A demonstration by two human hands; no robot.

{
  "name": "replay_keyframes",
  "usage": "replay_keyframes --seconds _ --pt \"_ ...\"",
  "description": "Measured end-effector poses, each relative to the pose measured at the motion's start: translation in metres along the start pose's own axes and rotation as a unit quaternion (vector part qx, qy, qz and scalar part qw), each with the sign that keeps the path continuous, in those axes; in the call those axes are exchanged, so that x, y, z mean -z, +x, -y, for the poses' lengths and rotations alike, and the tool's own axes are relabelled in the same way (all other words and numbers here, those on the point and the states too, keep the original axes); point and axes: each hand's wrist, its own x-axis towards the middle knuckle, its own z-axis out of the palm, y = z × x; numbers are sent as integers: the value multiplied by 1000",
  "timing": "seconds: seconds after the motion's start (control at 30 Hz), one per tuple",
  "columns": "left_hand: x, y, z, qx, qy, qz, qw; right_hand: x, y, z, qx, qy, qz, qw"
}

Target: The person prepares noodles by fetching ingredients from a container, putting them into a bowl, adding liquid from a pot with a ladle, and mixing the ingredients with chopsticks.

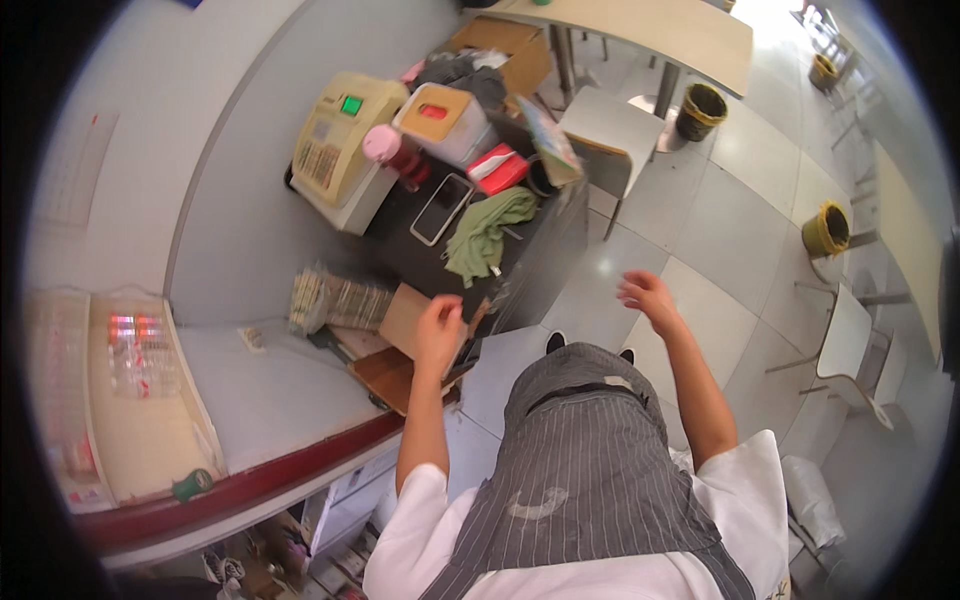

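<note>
My left hand (437,328) is raised in front of a brown cardboard panel (402,318) at the counter's end, fingers loosely bent and nothing visible in them. Whether it touches the panel, I cannot tell. Over the tiled floor, my right hand (648,296) hangs in the air with its fingers apart, holding nothing. A green cloth (488,232) lies on the dark cabinet top beyond my left hand, beside a phone with a white edge (442,210). A stack of bundled, banded items (340,300) stands left of the panel.
On the cabinet are a cream cash register (345,140), a pink-lidded bottle (395,155), a white tub (446,125) and a red tissue pack (498,169). White chairs (612,135), a long table (650,32) and bins (701,110) stand right. A tray (135,430) sits at left.
</note>
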Motion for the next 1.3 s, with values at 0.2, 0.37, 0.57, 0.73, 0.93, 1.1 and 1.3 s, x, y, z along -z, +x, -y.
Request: replay_keyframes --seconds 0.2,0.37,0.57,0.73,0.93,1.1,1.3 --pt "-44 117 23 -115 232 -142 955 -166 20 58 145 -44 137 979" --pt "-56 166 31 -167 277 -106 940 -191 7 64 88 -47 139 985" --pt "8 133 -99 -150 -141 73 976 -175 13 94 109 10 157 981" --pt "22 57 -167 -360 -73 325 871 -216 1 143 173 332 282 883" --pt "23 32 -151 -34 -173 354 918 -205 -46 174 186 373 316 852" --pt "-8 33 -139 -82 -220 129 963 -179 -76 183 295 315 296 852" --pt "-54 17 -210 -69 -480 153 861 -128 -104 218 375 220 235 869"
